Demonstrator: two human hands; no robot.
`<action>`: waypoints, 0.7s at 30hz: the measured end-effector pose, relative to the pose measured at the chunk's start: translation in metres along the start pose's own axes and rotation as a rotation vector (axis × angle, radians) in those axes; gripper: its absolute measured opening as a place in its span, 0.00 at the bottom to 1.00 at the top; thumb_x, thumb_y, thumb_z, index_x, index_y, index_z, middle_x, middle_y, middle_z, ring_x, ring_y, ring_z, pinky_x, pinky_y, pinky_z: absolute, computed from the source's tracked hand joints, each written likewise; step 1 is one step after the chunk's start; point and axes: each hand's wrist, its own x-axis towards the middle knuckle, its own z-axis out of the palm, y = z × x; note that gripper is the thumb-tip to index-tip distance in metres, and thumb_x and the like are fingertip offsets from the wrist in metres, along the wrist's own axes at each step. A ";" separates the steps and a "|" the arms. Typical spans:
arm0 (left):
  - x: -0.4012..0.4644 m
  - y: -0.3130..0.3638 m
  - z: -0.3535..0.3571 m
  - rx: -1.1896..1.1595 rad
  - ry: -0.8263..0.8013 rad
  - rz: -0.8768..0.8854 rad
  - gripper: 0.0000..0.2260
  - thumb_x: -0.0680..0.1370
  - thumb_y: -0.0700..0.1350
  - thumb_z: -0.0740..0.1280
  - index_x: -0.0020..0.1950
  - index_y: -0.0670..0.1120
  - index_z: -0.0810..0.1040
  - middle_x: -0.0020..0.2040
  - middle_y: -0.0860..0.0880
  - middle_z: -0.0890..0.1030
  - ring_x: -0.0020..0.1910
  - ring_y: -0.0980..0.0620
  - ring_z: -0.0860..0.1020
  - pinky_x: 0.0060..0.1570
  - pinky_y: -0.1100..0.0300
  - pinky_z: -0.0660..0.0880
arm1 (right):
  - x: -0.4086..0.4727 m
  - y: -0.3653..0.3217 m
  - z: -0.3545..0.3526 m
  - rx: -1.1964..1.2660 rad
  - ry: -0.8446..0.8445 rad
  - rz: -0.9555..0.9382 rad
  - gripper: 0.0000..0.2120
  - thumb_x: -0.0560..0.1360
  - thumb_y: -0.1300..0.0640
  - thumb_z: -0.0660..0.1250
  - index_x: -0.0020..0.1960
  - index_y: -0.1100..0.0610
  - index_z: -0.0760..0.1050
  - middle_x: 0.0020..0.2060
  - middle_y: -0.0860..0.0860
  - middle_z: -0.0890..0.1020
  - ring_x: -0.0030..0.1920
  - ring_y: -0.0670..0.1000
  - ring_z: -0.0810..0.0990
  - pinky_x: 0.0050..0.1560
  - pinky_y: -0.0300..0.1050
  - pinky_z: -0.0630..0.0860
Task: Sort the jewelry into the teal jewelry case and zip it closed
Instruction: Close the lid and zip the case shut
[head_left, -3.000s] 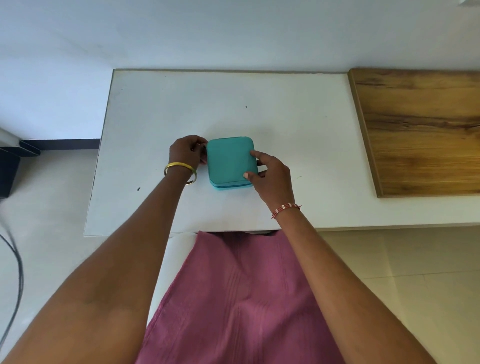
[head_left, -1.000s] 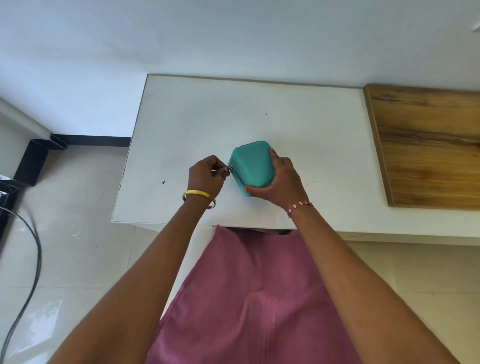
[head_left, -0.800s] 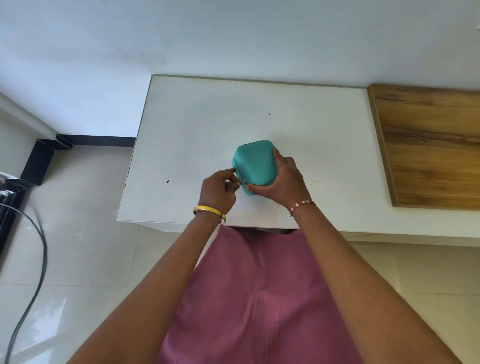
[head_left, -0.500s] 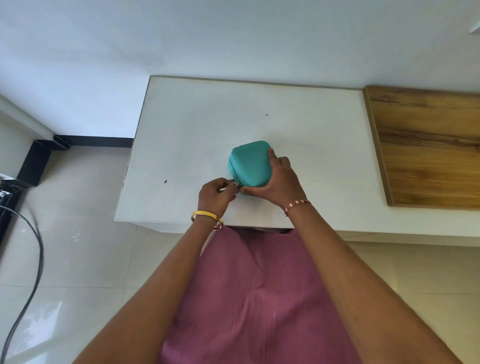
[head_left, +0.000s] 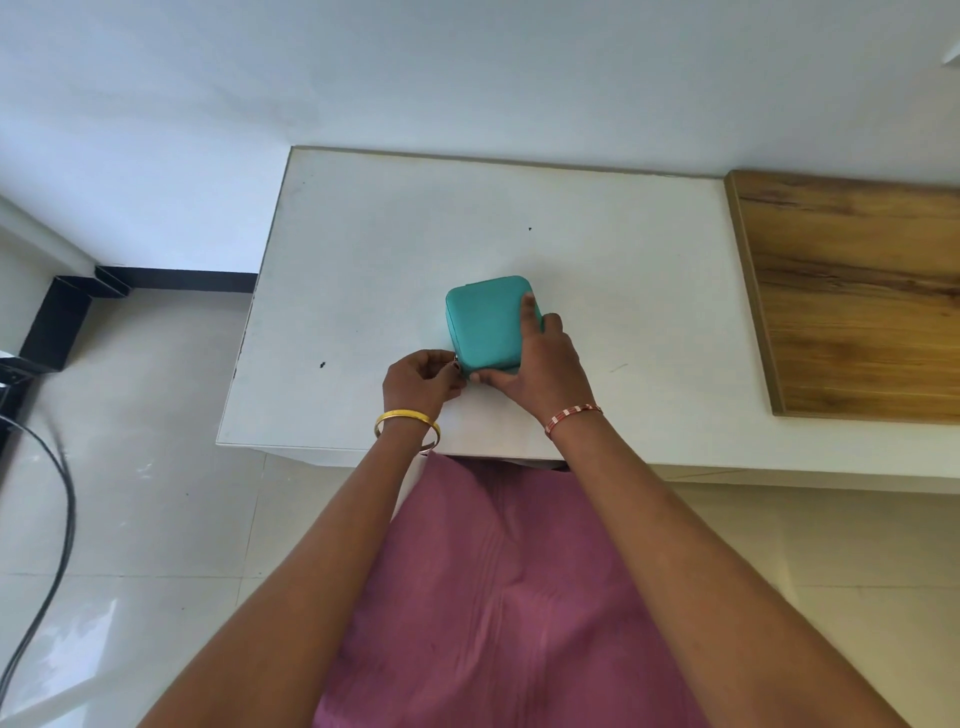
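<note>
At the bottom of the frame, pink fabric (head_left: 498, 613) covered the person's lap, and both forearms reached up toward the middle. On the left wrist sat a gold bangle (head_left: 407, 420); on the right wrist, a red-and-white thread band (head_left: 573, 417). And there was the left hand (head_left: 422, 388), fingers curled together at the lower left corner of the teal jewelry case (head_left: 485, 323), pinching a small metal zipper pull (head_left: 457, 360), which was too small to make out well. The right hand (head_left: 540, 366) was clamped on the case, thumb under its near edge, one finger laid straight across the lid, the others wrapped round the right side. The case sat closed, at the centre of the frame, on the white worktop (head_left: 597, 270). To the right lay a wooden board (head_left: 852, 296). A black cable (head_left: 47, 561) trailed over the pale floor at lower left.
</note>
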 end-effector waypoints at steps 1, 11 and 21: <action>0.001 0.000 0.001 0.018 0.008 0.007 0.04 0.74 0.35 0.67 0.46 0.41 0.79 0.37 0.46 0.81 0.30 0.58 0.80 0.42 0.61 0.80 | 0.000 0.001 0.000 0.006 -0.007 -0.002 0.50 0.67 0.42 0.72 0.76 0.57 0.45 0.61 0.60 0.66 0.60 0.60 0.70 0.58 0.50 0.70; -0.011 0.004 0.004 0.388 0.072 0.192 0.06 0.73 0.35 0.66 0.48 0.37 0.81 0.43 0.39 0.83 0.42 0.44 0.81 0.51 0.57 0.76 | 0.001 0.007 -0.011 -0.037 -0.062 -0.051 0.43 0.72 0.47 0.68 0.76 0.57 0.46 0.60 0.61 0.69 0.59 0.60 0.73 0.59 0.50 0.70; -0.027 0.005 0.025 0.470 0.004 0.149 0.07 0.73 0.41 0.67 0.45 0.40 0.82 0.40 0.40 0.84 0.44 0.43 0.81 0.51 0.54 0.76 | 0.003 0.004 -0.014 -0.033 -0.076 -0.031 0.42 0.73 0.49 0.68 0.76 0.57 0.46 0.58 0.62 0.71 0.59 0.60 0.73 0.58 0.48 0.69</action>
